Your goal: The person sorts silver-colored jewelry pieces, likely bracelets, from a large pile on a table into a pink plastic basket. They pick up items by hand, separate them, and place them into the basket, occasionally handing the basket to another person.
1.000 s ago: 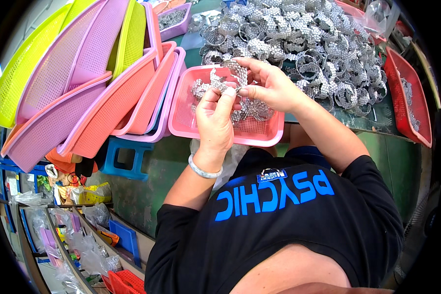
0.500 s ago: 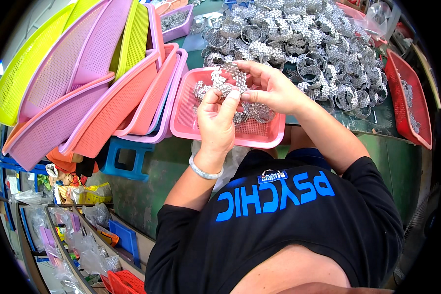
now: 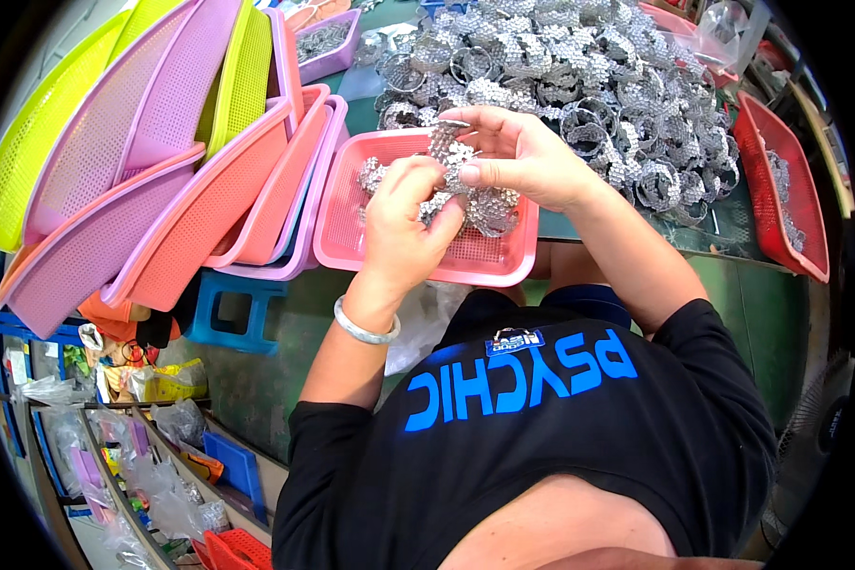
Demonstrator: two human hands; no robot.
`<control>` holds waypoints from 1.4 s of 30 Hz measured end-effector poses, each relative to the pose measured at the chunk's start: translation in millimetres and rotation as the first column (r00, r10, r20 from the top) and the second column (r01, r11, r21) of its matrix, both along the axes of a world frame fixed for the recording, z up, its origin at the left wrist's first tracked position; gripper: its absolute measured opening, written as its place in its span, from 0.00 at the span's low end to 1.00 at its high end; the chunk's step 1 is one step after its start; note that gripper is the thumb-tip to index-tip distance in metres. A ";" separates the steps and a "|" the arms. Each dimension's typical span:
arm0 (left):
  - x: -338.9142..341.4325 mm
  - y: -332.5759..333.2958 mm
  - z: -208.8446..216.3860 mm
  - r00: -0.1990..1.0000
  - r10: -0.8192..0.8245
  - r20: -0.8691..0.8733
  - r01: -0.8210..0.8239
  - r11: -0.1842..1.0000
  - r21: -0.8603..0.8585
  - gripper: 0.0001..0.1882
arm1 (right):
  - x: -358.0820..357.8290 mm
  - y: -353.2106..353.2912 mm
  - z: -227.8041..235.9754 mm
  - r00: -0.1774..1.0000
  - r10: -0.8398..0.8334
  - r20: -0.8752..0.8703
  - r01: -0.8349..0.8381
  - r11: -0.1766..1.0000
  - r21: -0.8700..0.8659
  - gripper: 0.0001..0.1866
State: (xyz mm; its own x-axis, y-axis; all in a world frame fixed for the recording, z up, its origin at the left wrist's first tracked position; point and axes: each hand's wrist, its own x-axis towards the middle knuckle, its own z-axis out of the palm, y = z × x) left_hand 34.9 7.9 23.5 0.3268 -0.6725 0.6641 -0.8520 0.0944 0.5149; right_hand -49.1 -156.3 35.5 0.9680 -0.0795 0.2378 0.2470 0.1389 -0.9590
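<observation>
A silver band with a scale-like metal pattern (image 3: 444,144) is held up over a pink plastic basket (image 3: 489,272). My right hand (image 3: 532,163) grips it, thumb on the near side and fingers round its far edge. Curled in from the left, my left hand (image 3: 399,223) has bent fingers and thumb closed at the band's lower left part; its fingertips are partly hidden. More silver bands (image 3: 492,211) lie in the basket beneath both hands. A pale bangle (image 3: 363,326) circles my left wrist.
A large heap of silver bands (image 3: 589,95) covers the green table behind. Stacked purple, orange and lime baskets (image 3: 199,204) lean at the left. A red basket (image 3: 779,214) with metal pieces sits at the right edge, and a blue stool (image 3: 236,309) stands on the floor.
My left hand has drawn back slightly, its fingers curling more. The band has turned in my right hand, whose fingers have lifted a little. The whole view has shifted slightly.
</observation>
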 end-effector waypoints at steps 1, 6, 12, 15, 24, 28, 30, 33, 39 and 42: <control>-1.8 -1.7 -1.5 0.994 -0.014 -0.107 0.007 0.998 -0.059 0.18 | 1.1 -1.0 -1.7 1.000 0.023 0.018 -0.024 0.998 0.052 0.30; -10.3 -5.2 -9.2 0.899 -0.070 -0.433 -0.044 0.967 -0.250 0.32 | 1.9 -1.3 -6.5 0.997 0.043 0.068 -0.056 0.978 0.201 0.30; -2.7 -7.2 -15.9 0.759 -0.195 -0.621 0.048 0.968 -0.244 0.30 | 2.4 2.7 -9.8 0.991 0.072 0.111 -0.108 0.922 0.372 0.27; -5.3 -9.9 -10.6 0.725 -0.240 -0.646 0.097 0.963 -0.249 0.26 | 5.7 1.5 -17.5 0.991 0.071 0.117 -0.111 0.915 0.387 0.26; -5.8 -13.2 -11.5 0.691 -0.260 -0.675 0.062 0.951 -0.304 0.24 | 3.3 5.3 -13.8 0.998 0.039 0.047 -0.054 0.926 0.375 0.28; -2.5 -14.5 -15.7 0.774 -0.140 -0.617 -0.052 0.958 -0.283 0.26 | 2.9 4.4 -13.7 1.000 -0.016 0.019 0.010 0.951 0.309 0.29; -1.3 -13.8 -15.3 0.824 -0.059 -0.564 -0.113 0.957 -0.266 0.27 | 2.6 4.3 -13.5 0.999 -0.045 -0.005 0.044 0.957 0.285 0.30; -0.7 -12.7 -12.6 0.884 0.058 -0.464 -0.190 0.951 -0.244 0.29 | 1.4 5.5 -11.7 0.997 -0.066 -0.037 0.073 0.965 0.253 0.27; -8.4 -13.6 -3.7 0.930 0.239 -0.278 -0.309 0.919 -0.244 0.31 | -2.8 9.8 -13.6 0.992 -0.106 -0.069 0.119 0.966 0.228 0.22; -7.5 -14.0 -7.0 0.933 0.282 -0.223 -0.329 0.918 -0.219 0.32 | -4.8 17.0 -10.7 0.990 -0.124 -0.067 0.136 0.964 0.228 0.21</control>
